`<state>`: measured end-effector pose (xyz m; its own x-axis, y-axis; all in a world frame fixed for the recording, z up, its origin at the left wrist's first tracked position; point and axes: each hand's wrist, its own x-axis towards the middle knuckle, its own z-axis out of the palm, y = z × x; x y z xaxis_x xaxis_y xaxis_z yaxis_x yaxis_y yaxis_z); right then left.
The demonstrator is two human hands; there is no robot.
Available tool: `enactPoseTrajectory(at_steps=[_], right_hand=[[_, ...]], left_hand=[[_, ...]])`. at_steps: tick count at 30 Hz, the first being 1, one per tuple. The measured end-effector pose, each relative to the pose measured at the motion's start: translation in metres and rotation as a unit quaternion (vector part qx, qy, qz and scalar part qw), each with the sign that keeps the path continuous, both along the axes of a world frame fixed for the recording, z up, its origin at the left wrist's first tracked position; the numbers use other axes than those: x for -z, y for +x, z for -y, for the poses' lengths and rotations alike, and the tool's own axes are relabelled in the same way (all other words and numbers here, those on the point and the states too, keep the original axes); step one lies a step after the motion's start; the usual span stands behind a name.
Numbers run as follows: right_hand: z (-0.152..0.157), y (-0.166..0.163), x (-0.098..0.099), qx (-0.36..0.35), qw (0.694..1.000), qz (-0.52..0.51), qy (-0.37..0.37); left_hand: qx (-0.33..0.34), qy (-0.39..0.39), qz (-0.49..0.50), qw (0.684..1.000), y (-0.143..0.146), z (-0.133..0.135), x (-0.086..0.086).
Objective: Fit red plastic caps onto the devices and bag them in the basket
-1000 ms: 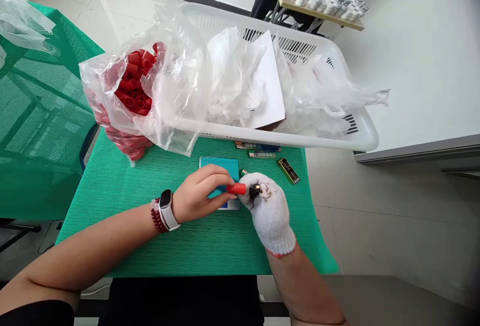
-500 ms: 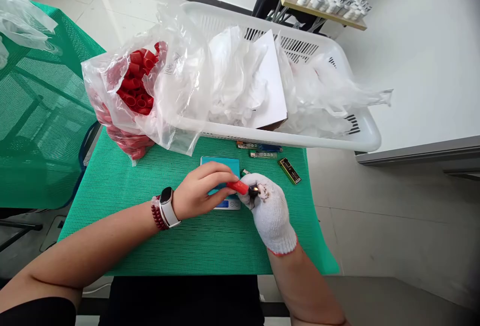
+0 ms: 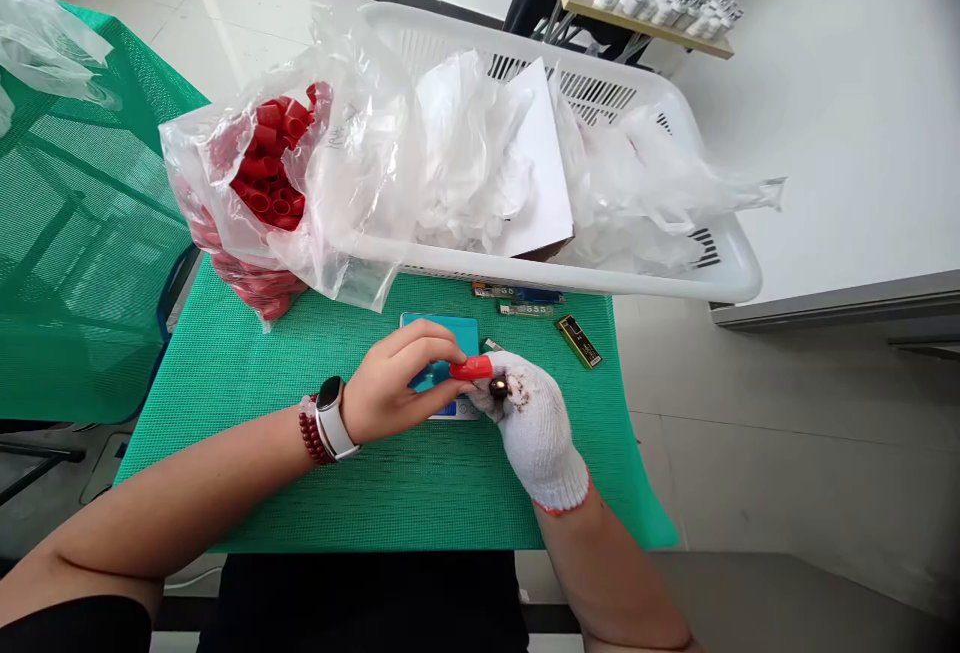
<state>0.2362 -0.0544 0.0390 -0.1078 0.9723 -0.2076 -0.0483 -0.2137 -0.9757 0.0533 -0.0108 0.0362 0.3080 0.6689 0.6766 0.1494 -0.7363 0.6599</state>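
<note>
My left hand [image 3: 409, 373], bare and with a watch [image 3: 332, 413] on its wrist, pinches a short red plastic sleeve [image 3: 471, 367] between thumb and fingers. The sleeve's right end meets the gloved fingers of my right hand [image 3: 536, 423]. That hand, in a white knit glove with brown marks, is closed around a black object with a shiny round end [image 3: 499, 388]; most of it is hidden, so its kind cannot be told. Below and behind my fingers lies a small digital scale [image 3: 459, 330] with a blue top and a lit display, partly covered by my left hand.
A clear bag of red sleeves [image 3: 270, 163] leans at the left of a white plastic basket [image 3: 660, 285] holding plastic bags and a white box [image 3: 541, 173]. Several small labelled items [image 3: 525, 309] and a black-and-gold pack [image 3: 579, 342] lie on the green mesh-covered table [image 3: 360, 503].
The red sleeve has turned from slanting to nearly level and its right end has moved up to the gloved fingers. The black object has shifted slightly left and down with my right hand.
</note>
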Motion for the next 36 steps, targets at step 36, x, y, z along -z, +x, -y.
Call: enactPoseTrajectory(at_steps=[36], right_hand=[[-0.0004, 0.0063, 0.0026, 0.016, 0.995, 0.081, 0.055]], left_hand=[[-0.015, -0.012, -0.020, 1.000, -0.0003, 0.0033, 0.0002]])
